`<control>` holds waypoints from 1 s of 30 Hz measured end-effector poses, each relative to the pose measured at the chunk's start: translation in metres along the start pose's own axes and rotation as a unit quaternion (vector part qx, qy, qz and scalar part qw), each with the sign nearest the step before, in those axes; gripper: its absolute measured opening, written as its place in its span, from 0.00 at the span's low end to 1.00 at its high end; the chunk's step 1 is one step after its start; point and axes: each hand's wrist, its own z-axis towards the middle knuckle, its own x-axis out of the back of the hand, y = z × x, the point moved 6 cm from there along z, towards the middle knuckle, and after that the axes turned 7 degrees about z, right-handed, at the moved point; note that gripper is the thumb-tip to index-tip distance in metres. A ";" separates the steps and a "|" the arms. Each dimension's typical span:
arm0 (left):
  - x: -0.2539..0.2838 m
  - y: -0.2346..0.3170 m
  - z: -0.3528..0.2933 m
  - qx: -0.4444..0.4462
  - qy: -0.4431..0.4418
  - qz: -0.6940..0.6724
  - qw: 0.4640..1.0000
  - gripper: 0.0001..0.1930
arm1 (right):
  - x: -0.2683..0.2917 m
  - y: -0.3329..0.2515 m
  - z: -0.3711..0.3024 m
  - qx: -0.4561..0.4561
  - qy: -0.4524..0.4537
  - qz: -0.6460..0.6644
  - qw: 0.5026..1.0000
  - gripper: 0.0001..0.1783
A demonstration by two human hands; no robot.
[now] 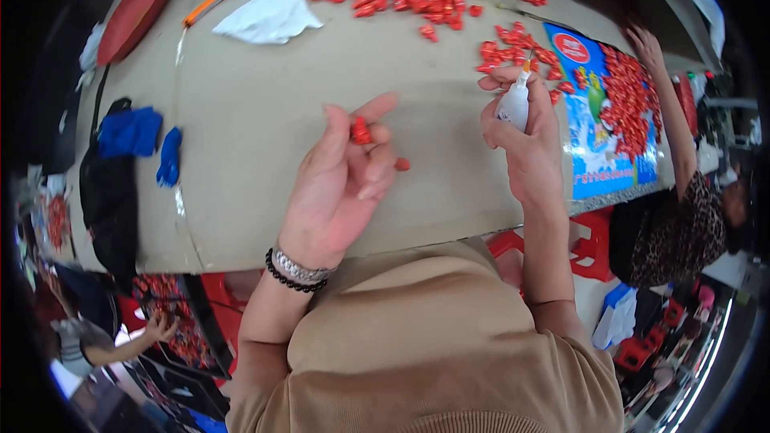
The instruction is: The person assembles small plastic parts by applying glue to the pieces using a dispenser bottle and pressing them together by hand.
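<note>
Right grip point(535, 147) snug around bottle point(515, 106)

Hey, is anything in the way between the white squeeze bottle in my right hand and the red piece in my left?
No separate object visibly blocks the gap between the white squeeze bottle and red piece; beige tabletop shows there. Fingers of your left hand are close beside the piece; another red bit is lower in view.

The left hand point(341, 172) is turned palm up, index finger extended, other fingers curled; the right hand point(532, 140) is held closed, its forearm stretched forward.
</note>
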 end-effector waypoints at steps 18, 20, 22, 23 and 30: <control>0.004 -0.004 -0.008 -0.016 0.058 -0.044 0.997 0.11 | -0.048 -0.012 -0.012 0.114 -0.104 0.019 0.988 0.20; 0.006 -0.003 -0.007 -0.026 0.044 -0.046 0.998 0.11 | -0.042 -0.014 -0.014 0.122 -0.096 0.038 0.987 0.18; 0.006 -0.001 -0.007 -0.018 0.040 -0.049 0.998 0.10 | -0.036 -0.015 -0.014 0.130 -0.088 0.057 0.986 0.18; 0.007 0.000 -0.007 -0.018 0.039 -0.049 0.998 0.10 | -0.032 -0.018 -0.015 0.164 -0.080 0.050 0.982 0.17; 0.012 -0.003 -0.005 -0.019 0.023 -0.067 0.997 0.09 | -0.035 -0.034 -0.034 0.327 -0.073 -0.049 0.941 0.16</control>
